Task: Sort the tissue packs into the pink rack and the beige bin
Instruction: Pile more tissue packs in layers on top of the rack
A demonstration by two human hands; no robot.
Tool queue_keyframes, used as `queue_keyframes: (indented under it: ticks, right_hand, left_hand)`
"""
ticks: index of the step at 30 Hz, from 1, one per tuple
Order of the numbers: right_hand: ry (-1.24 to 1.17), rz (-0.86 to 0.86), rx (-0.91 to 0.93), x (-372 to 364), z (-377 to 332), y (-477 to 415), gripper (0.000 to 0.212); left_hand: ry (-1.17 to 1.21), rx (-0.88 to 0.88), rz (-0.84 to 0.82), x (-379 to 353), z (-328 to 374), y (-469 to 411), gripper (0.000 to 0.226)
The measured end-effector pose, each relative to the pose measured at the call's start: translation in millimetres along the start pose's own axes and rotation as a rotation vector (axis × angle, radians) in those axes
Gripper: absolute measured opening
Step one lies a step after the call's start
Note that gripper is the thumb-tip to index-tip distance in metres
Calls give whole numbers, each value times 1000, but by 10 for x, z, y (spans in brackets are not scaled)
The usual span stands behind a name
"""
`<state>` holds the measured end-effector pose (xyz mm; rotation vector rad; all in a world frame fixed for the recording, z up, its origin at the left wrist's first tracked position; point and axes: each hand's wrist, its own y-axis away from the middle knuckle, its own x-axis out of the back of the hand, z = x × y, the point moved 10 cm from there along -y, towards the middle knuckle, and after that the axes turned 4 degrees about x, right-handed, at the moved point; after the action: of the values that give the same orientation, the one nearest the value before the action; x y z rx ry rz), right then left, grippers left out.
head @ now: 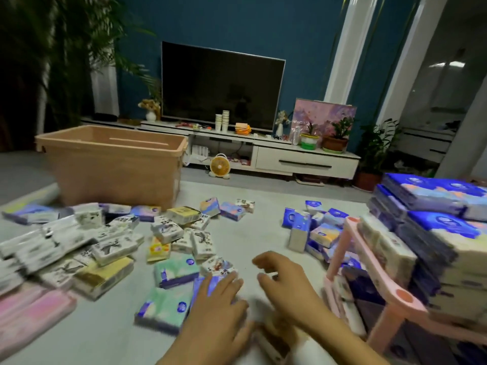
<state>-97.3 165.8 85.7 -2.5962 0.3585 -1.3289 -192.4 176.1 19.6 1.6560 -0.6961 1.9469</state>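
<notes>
Several tissue packs lie scattered over the pale floor mat. My left hand (218,309) lies flat, fingers straight, on a blue-purple pack (201,287) near the front. My right hand (284,288) hovers beside it with loosely curled fingers, holding nothing. A green-and-white pack (164,308) lies just left of my left hand. The beige bin (113,164) stands at the back left. The pink rack (379,275) stands at the right with large packs stacked in it and blue-wrapped packs (434,193) on top.
A heap of white printed packs (66,246) covers the left side; pink packs (29,312) lie at the front left. Small blue packs (316,227) sit left of the rack. Behind are a TV stand (303,159), a small fan (220,165) and potted plants.
</notes>
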Motion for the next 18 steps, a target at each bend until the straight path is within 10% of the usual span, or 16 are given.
queue_keyframes:
  ticks: [7,11,18]
  right_hand:
    - [223,-27,-274,-276,559,-56,40]
    - [343,-130,-162,-688,158,236,99]
    - [37,192,-124,-369,40,-710,34]
  left_hand:
    - [23,57,135,227,-427,-74,47]
    - [235,59,126,236,-479,-133,90]
    - [739,163,456,703,-1089,-230,33]
